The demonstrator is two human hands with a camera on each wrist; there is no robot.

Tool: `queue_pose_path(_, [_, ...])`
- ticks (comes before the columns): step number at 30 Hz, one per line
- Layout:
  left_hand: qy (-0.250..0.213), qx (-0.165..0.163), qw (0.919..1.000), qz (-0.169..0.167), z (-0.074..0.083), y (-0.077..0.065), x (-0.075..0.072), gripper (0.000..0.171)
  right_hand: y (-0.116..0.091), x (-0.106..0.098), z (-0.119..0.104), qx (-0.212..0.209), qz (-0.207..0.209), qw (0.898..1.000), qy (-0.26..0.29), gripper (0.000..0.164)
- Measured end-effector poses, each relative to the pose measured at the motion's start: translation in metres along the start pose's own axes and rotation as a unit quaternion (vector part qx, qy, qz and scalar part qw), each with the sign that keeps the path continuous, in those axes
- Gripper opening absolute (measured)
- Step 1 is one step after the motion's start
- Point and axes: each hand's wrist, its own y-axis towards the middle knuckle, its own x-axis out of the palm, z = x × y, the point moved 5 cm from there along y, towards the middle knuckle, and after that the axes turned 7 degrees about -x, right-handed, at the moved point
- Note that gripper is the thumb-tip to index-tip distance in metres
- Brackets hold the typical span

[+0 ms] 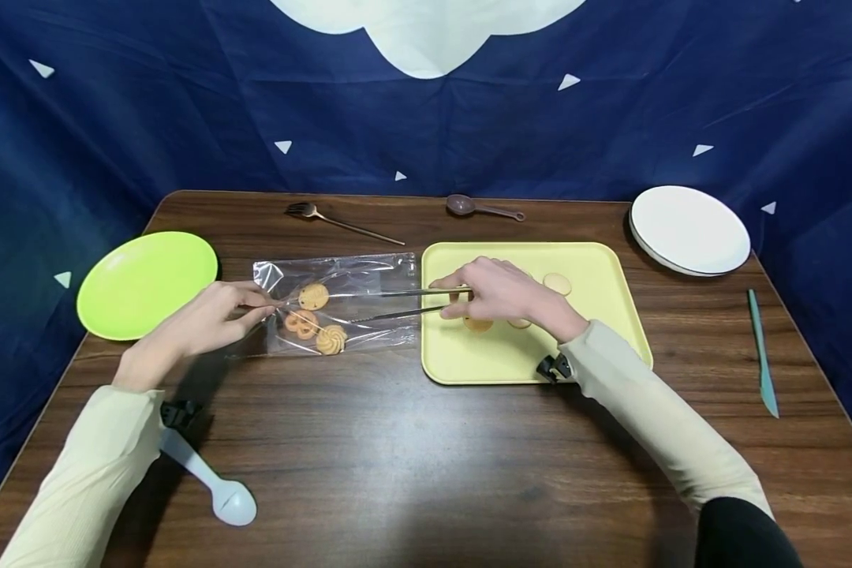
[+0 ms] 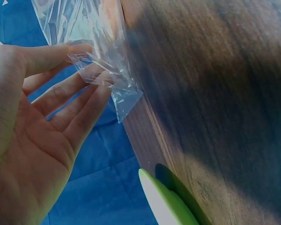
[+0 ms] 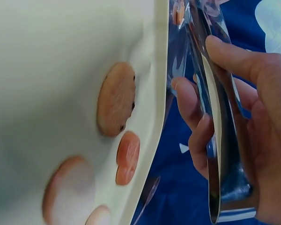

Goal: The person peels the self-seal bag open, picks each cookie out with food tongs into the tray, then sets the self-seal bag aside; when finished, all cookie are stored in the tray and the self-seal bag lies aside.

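Note:
My left hand (image 1: pixel 209 315) pinches the gathered left end of a clear plastic bag (image 1: pixel 379 341), its thumb and fingertips on the film. Inside the bag lie a chip-dotted round cookie (image 1: pixel 314 297), a pretzel-shaped cookie (image 1: pixel 301 323) and a swirled cookie (image 1: pixel 331 340). Metal tongs (image 3: pixel 234 187) are gripped by my right hand (image 1: pixel 504 290) above the yellow tray (image 1: pixel 483 363). Their two arms stand apart and reach left into the bag. More cookies lie on the tray, among them a pale round cookie (image 1: pixel 557 284), partly hidden by the right hand.
A green plate (image 1: pixel 149 276) stands left, white dishes (image 1: pixel 690 229) at the back right. A fork (image 1: pixel 355 228) and brown measuring spoon (image 1: pixel 486 210) lie behind. A teal knife (image 1: pixel 761 355) is at the right, a pale spoon (image 1: pixel 233 502) near the left forearm.

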Motion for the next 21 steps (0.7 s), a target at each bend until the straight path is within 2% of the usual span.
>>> queue_pose_path(10, [-0.001,0.019,0.9998,0.005,0.003,0.002,0.0,0.012,0.022,0.011,-0.01,-0.05,-0.06,0.997,0.008,0.049])
queue_pose_path(21, [-0.003,0.003,1.0,-0.002,0.001,0.001,0.0,0.014,0.028,0.017,-0.019,-0.044,-0.071,0.995,-0.049,0.054])
